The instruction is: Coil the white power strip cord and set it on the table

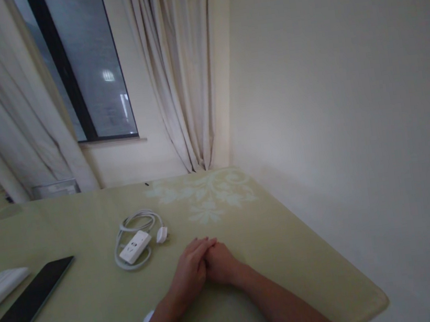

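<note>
My two hands rest together on the pale green tabletop (289, 246). My left hand (191, 264) is closed around the front of my right hand (221, 263), its fingers lying over the knuckles. My right hand is curled into a fist, and its fingertips are mostly hidden under the left one. No object shows in either hand. Nearest to them, to the left and farther back, lies a white extension lead with its socket block (135, 247), a loosely coiled cord (116, 248) and a plug (162, 235).
At the left edge lie a flat black slab (29, 299) and a long white object (2, 288). A tiny dark piece (147, 184) sits by the far edge. A wall (331, 114) borders the table's right side; curtains (184, 80) and a window (91, 66) stand behind.
</note>
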A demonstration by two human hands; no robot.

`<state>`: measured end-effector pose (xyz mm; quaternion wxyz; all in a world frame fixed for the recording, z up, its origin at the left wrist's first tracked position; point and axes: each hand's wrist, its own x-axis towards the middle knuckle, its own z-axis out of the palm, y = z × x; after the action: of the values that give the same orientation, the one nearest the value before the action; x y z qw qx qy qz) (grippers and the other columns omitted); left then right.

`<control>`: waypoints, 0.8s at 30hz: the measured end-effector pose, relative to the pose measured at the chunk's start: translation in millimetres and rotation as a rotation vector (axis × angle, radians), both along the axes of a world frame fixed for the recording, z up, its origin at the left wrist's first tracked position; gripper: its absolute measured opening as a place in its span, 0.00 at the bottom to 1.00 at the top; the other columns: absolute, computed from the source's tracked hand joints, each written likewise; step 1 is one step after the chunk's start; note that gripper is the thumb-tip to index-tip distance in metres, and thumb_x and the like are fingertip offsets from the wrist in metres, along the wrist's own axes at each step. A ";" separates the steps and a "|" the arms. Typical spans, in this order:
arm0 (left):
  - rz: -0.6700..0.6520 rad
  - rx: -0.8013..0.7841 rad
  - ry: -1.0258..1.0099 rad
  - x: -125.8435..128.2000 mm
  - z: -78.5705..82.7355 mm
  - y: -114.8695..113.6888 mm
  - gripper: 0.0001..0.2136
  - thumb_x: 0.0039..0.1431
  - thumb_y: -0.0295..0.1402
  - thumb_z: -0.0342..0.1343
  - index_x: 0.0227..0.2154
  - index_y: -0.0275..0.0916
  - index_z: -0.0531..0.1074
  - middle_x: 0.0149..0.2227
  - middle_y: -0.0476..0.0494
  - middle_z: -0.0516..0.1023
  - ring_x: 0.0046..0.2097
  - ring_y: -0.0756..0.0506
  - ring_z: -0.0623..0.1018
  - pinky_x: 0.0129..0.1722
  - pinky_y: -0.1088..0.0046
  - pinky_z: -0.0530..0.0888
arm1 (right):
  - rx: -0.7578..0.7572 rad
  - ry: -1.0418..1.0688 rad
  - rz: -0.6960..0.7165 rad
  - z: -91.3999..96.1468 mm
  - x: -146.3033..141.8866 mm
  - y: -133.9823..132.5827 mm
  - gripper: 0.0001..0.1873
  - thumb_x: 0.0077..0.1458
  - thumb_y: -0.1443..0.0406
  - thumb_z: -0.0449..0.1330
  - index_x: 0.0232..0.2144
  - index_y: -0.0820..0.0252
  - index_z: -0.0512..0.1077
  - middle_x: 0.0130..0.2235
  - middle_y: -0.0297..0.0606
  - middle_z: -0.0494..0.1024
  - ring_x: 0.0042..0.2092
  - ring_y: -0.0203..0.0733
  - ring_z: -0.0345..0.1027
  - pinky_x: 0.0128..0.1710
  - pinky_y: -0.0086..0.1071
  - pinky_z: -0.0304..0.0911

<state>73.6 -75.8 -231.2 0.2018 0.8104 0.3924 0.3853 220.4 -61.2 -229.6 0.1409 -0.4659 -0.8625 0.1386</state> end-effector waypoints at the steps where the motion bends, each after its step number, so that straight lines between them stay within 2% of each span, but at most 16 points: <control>1: 0.005 0.008 0.014 -0.1 -1.1 0.8 0.31 0.54 0.18 0.46 0.57 0.45 0.80 0.57 0.40 0.83 0.61 0.40 0.79 0.69 0.53 0.67 | 0.003 0.006 0.007 0.3 0.1 -0.1 0.22 0.55 0.68 0.61 0.52 0.60 0.81 0.51 0.52 0.85 0.49 0.54 0.81 0.47 0.35 0.69; 4: 0.014 0.036 0.019 1.4 -1.9 0.9 0.32 0.54 0.17 0.45 0.57 0.43 0.80 0.58 0.39 0.82 0.62 0.40 0.78 0.68 0.52 0.69 | -0.004 -0.024 0.012 1.7 0.5 -1.0 0.21 0.56 0.68 0.61 0.51 0.61 0.82 0.51 0.53 0.85 0.49 0.54 0.81 0.47 0.36 0.69; 9: 0.044 0.132 -0.021 5.7 1.9 -2.8 0.32 0.53 0.15 0.46 0.55 0.45 0.81 0.69 0.40 0.71 0.67 0.40 0.73 0.67 0.55 0.71 | -0.028 -0.090 0.001 9.1 0.5 -4.1 0.16 0.58 0.67 0.60 0.44 0.64 0.84 0.45 0.54 0.86 0.45 0.55 0.82 0.43 0.36 0.69; 13: 0.058 0.164 -0.031 5.8 3.6 -4.1 0.32 0.53 0.14 0.46 0.54 0.46 0.82 0.69 0.41 0.71 0.67 0.40 0.73 0.66 0.56 0.72 | -0.029 -0.138 0.000 14.0 -0.6 -5.5 0.16 0.59 0.67 0.59 0.45 0.65 0.84 0.45 0.55 0.86 0.45 0.56 0.82 0.42 0.36 0.69; 17: 0.039 0.182 -0.046 7.2 1.3 -4.3 0.35 0.52 0.13 0.46 0.59 0.47 0.78 0.69 0.41 0.70 0.68 0.40 0.72 0.66 0.56 0.71 | -0.013 -0.141 -0.004 13.1 -1.0 -4.1 0.16 0.59 0.65 0.60 0.45 0.64 0.84 0.45 0.54 0.86 0.44 0.55 0.82 0.40 0.36 0.66; 20: 0.033 0.182 -0.051 5.0 2.0 0.3 0.39 0.50 0.13 0.45 0.64 0.47 0.73 0.69 0.42 0.71 0.68 0.42 0.71 0.67 0.57 0.71 | -0.003 -0.124 -0.005 13.0 0.2 -4.5 0.13 0.58 0.64 0.62 0.41 0.60 0.84 0.42 0.49 0.87 0.40 0.50 0.80 0.38 0.34 0.61; 22: 0.130 0.204 -0.071 -5.5 6.7 8.6 0.39 0.49 0.14 0.45 0.63 0.46 0.73 0.67 0.41 0.72 0.67 0.41 0.72 0.67 0.56 0.70 | -0.005 -0.113 -0.023 13.9 1.5 -6.0 0.09 0.59 0.62 0.62 0.34 0.59 0.83 0.36 0.44 0.86 0.35 0.44 0.76 0.35 0.33 0.56; 24: 0.349 0.255 -0.106 -27.5 14.4 20.7 0.34 0.52 0.16 0.47 0.60 0.43 0.75 0.64 0.38 0.75 0.66 0.38 0.72 0.67 0.52 0.68 | -0.003 -0.095 -0.043 14.5 3.0 -7.9 0.12 0.61 0.61 0.61 0.28 0.58 0.79 0.30 0.39 0.82 0.31 0.39 0.68 0.33 0.33 0.50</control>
<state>46.2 -55.1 -216.8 0.0481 0.7279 0.4637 0.5029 223.4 -69.1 -215.1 0.1020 -0.4905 -0.8578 0.1147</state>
